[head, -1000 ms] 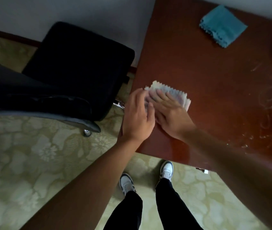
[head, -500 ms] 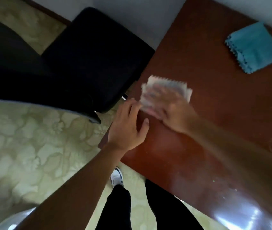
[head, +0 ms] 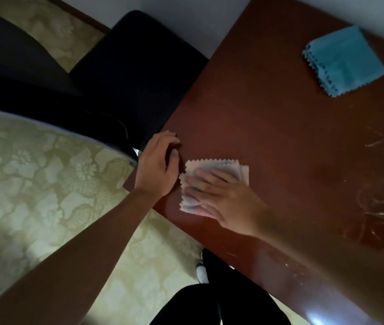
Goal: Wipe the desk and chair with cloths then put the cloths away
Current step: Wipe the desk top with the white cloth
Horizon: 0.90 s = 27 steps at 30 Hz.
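Wiping step on: pale folded zigzag-edged cloth point(head: 212, 181) flat on reddish-brown wooden desk point(head: 268, 118) near its corner, right hand point(head: 221, 198) pressing it, fingers straight and spread. Left hand point(head: 158, 165) just beside cloth, resting at desk edge, fingers loosely curled, holding nothing. Folded blue cloth point(head: 343, 62) well away from pressing hand. Black padded chair point(head: 137, 73) beyond left hand, likely unwiped. Next, probably: sweep toward smudges.

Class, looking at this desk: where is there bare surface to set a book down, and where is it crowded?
Bare: the brown wooden desk between the folded blue cloth and the pale zigzag-edged cloth. Crowded: the near-left corner, where the right hand presses the pale cloth and the left hand rests beside it.
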### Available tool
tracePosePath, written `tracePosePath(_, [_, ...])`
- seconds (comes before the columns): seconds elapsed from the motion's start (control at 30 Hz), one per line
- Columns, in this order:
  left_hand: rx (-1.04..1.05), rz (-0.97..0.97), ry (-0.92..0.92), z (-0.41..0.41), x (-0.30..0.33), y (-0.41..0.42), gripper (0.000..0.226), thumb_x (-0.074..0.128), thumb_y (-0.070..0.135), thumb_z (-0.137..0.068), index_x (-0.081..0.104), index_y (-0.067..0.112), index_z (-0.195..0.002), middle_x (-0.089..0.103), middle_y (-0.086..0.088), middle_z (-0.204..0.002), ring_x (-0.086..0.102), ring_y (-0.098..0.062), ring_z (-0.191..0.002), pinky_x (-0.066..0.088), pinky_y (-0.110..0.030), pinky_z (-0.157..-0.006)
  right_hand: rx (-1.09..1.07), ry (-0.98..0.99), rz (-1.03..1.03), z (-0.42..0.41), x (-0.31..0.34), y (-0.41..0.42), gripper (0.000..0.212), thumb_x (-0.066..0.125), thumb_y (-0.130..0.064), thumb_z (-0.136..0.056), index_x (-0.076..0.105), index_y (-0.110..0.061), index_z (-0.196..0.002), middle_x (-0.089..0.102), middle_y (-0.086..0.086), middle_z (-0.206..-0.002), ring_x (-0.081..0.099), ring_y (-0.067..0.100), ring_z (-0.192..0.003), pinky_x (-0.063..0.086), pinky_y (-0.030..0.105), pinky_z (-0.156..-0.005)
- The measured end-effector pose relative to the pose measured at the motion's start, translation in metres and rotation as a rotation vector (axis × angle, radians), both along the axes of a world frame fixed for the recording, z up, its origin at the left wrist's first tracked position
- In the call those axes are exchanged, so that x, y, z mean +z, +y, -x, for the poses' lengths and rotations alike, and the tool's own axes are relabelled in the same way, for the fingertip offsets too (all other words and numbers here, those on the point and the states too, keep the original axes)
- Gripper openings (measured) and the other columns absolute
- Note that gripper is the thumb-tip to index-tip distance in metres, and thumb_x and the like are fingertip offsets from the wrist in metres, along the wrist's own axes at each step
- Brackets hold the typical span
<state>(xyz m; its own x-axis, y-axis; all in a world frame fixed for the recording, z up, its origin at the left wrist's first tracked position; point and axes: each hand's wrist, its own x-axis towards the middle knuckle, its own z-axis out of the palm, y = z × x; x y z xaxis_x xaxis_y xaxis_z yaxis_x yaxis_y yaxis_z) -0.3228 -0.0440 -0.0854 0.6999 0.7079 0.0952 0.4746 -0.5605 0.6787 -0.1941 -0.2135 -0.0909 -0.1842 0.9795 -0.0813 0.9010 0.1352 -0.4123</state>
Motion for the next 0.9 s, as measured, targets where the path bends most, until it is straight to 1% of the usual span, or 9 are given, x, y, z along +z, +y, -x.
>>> tracePosePath(0.07, [0.055, 0.017, -0.018, 0.008, 0.002, -0.006, 0.022, 0.054, 0.008, -0.088, 0.066, 0.003, -0.106, 0.063, -0.009, -0.118, 0.058, -0.020, -0.118, 0.047, -0.035, -0.103, -0.074, -0.007, -0.018, -0.019, 0.000, 0.021, 0.046, 0.038, -0.039, -0.100, 0.043, -0.030, -0.145, 0.033, -0.005, -0.157, 0.024, 0.019, -0.147, 0.016, 0.045, -0.120])
tracePosePath(0.17, [0.085, -0.016, 0.004, 0.026, 0.002, -0.018, 0.020, 0.058, 0.008, -0.085, 0.069, 0.005, -0.101, 0.065, -0.006, -0.116, 0.060, -0.017, -0.115, 0.046, -0.026, -0.099, -0.460, -0.061, -0.056, -0.029, -0.002, 0.061, 0.046, 0.034, -0.033, -0.104, 0.039, -0.021, -0.148, 0.032, 0.002, -0.158, 0.021, 0.024, -0.148, 0.011, 0.042, -0.120])
tracePosePath(0.2, [0.093, -0.030, 0.009, 0.034, 0.002, -0.024, 0.019, 0.058, 0.007, -0.085, 0.069, 0.006, -0.100, 0.065, -0.006, -0.114, 0.061, -0.017, -0.112, 0.047, -0.025, -0.097, -0.504, -0.068, -0.056, -0.020, -0.003, 0.065, 0.046, 0.033, -0.032, -0.104, 0.038, -0.022, -0.149, 0.031, 0.002, -0.158, 0.019, 0.024, -0.149, 0.010, 0.042, -0.121])
tracePosePath(0.3, [0.116, -0.067, -0.019, 0.051, 0.005, -0.037, 0.016, 0.060, 0.001, -0.082, 0.070, 0.004, -0.094, 0.066, -0.008, -0.104, 0.064, -0.019, -0.097, 0.050, -0.025, -0.086, -0.342, -0.028, -0.075, 0.036, -0.007, 0.038, 0.043, 0.032, -0.035, -0.102, 0.050, -0.029, -0.141, 0.033, -0.003, -0.157, 0.021, 0.021, -0.148, 0.011, 0.042, -0.120])
tracePosePath(0.43, [0.115, -0.104, 0.041, 0.071, 0.009, -0.063, 0.017, 0.061, 0.007, -0.078, 0.070, 0.007, -0.092, 0.066, -0.008, -0.097, 0.061, -0.027, -0.092, 0.051, -0.044, -0.086, -0.155, 0.004, -0.032, 0.073, -0.002, -0.030, 0.041, 0.035, -0.037, -0.102, 0.053, -0.030, -0.138, 0.038, -0.005, -0.154, 0.024, 0.017, -0.147, 0.014, 0.042, -0.121])
tracePosePath(0.53, [0.054, -0.095, 0.085, 0.070, 0.012, -0.090, 0.018, 0.064, 0.011, -0.078, 0.071, 0.009, -0.094, 0.065, -0.008, -0.100, 0.056, -0.029, -0.100, 0.042, -0.040, -0.096, -0.268, 0.020, -0.026, 0.026, 0.001, -0.046, 0.038, 0.045, -0.035, -0.102, 0.055, -0.027, -0.137, 0.040, -0.003, -0.153, 0.025, 0.020, -0.147, 0.011, 0.042, -0.122])
tracePosePath(0.67, [-0.082, -0.069, 0.131, 0.052, 0.010, -0.124, 0.027, 0.065, 0.018, -0.081, 0.066, 0.011, -0.107, 0.060, -0.005, -0.113, 0.051, -0.023, -0.111, 0.024, -0.026, -0.101, -0.577, -0.084, -0.017, -0.061, 0.001, -0.047, 0.049, 0.041, -0.032, -0.104, 0.038, -0.014, -0.148, 0.033, 0.008, -0.157, 0.021, 0.028, -0.148, 0.016, 0.048, -0.121])
tracePosePath(0.77, [-0.112, -0.031, 0.117, 0.040, 0.003, -0.145, 0.036, 0.062, 0.020, -0.083, 0.061, 0.011, -0.118, 0.056, -0.005, -0.127, 0.047, -0.023, -0.126, 0.023, -0.032, -0.109, -0.627, -0.068, -0.054, -0.038, -0.002, -0.063, 0.047, 0.041, -0.027, -0.104, 0.037, -0.013, -0.149, 0.031, 0.008, -0.157, 0.021, 0.028, -0.148, 0.015, 0.048, -0.121])
tracePosePath(0.9, [-0.028, -0.063, 0.098, 0.029, -0.010, -0.158, 0.039, 0.055, 0.015, -0.089, 0.059, 0.008, -0.127, 0.054, -0.007, -0.138, 0.041, -0.023, -0.137, 0.025, -0.038, -0.114, -0.425, -0.056, -0.134, 0.039, -0.008, -0.120, 0.042, 0.039, -0.029, -0.103, 0.049, -0.018, -0.142, 0.040, 0.003, -0.151, 0.026, 0.021, -0.145, 0.018, 0.046, -0.121])
